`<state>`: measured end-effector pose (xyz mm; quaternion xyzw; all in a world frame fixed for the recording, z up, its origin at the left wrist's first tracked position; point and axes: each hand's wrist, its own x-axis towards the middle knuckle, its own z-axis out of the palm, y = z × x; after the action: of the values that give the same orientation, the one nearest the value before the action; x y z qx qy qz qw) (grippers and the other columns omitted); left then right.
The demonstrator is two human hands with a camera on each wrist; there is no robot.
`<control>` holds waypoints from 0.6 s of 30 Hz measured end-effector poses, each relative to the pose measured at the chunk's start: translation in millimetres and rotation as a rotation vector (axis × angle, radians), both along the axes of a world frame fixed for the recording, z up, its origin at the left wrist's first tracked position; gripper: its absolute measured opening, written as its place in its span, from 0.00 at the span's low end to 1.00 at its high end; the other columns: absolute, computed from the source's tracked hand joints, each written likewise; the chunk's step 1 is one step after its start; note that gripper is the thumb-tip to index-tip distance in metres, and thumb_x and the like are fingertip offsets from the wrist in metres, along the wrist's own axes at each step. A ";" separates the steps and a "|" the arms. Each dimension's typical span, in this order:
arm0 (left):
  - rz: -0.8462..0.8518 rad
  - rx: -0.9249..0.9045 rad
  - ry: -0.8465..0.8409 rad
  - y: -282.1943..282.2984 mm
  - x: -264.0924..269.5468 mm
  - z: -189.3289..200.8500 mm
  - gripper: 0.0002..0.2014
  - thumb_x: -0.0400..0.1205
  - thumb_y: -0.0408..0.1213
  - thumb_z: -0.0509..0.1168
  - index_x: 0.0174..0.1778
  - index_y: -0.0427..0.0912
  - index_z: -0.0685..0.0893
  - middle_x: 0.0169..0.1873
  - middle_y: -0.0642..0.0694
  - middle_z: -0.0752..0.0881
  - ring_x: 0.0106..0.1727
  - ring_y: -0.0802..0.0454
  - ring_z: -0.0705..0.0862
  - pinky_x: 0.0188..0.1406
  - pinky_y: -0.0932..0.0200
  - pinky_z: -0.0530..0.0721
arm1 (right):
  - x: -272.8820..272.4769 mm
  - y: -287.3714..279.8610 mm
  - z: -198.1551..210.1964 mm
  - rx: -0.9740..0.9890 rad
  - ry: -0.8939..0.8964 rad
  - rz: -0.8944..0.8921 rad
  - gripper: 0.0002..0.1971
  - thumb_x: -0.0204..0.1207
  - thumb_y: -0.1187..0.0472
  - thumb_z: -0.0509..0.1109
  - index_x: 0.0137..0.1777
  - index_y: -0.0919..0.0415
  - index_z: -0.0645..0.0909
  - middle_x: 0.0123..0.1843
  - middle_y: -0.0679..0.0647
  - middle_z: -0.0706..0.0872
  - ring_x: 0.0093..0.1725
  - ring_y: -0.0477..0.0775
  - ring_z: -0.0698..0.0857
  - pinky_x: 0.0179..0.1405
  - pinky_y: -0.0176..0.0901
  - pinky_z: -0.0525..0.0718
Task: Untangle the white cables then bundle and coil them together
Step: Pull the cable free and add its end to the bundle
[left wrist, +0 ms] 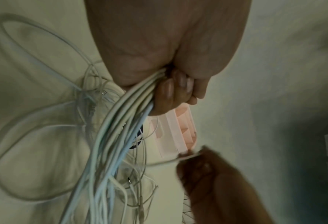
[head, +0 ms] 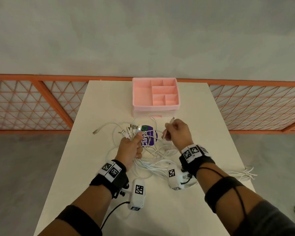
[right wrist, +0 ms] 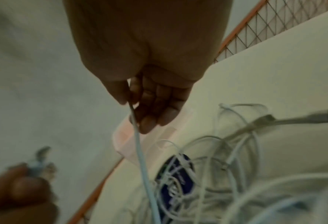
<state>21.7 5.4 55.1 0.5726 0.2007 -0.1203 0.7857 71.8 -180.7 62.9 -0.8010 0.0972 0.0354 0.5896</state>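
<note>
Several white cables lie tangled on the white table. My left hand grips a bunch of them near their plug ends, which fan out above the fist. The strands run down from that fist in the left wrist view. To the right, my right hand is raised and pinches a single white cable near its connector; that cable hangs down from the fingers to the pile. More loops trail off the table's right edge.
A pink compartment organizer stands at the far middle of the table, just beyond the cables. A purple round sticker lies under the tangle. Orange mesh fencing runs behind the table. Grey floor lies on both sides.
</note>
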 end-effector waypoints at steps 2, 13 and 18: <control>-0.028 0.008 -0.009 -3.0 0.7 1.1 0.17 0.88 0.47 0.62 0.35 0.44 0.75 0.20 0.53 0.66 0.21 0.57 0.62 0.20 0.64 0.59 | 1.7 7.8 22.1 0.190 -0.075 -0.078 0.10 0.85 0.61 0.65 0.43 0.62 0.72 0.28 0.58 0.84 0.26 0.64 0.84 0.28 0.54 0.85; -0.011 0.036 -0.019 -11.5 -1.6 3.3 0.19 0.89 0.49 0.59 0.35 0.43 0.76 0.20 0.52 0.67 0.19 0.56 0.64 0.18 0.63 0.65 | -23.3 52.4 1.2 0.010 -0.063 0.126 0.07 0.82 0.59 0.67 0.42 0.56 0.82 0.24 0.42 0.79 0.22 0.41 0.74 0.28 0.40 0.74; -0.027 0.031 -0.013 -13.9 -1.9 0.2 0.21 0.90 0.51 0.56 0.44 0.37 0.81 0.20 0.53 0.69 0.20 0.56 0.65 0.23 0.60 0.64 | -33.0 63.1 3.6 -0.057 -0.080 0.179 0.05 0.82 0.63 0.64 0.51 0.58 0.82 0.32 0.48 0.88 0.30 0.42 0.85 0.34 0.32 0.80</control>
<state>19.7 -8.5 55.3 0.5882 0.1896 -0.1240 0.7763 38.8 -117.6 66.5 -0.8239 0.0024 0.0532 0.5643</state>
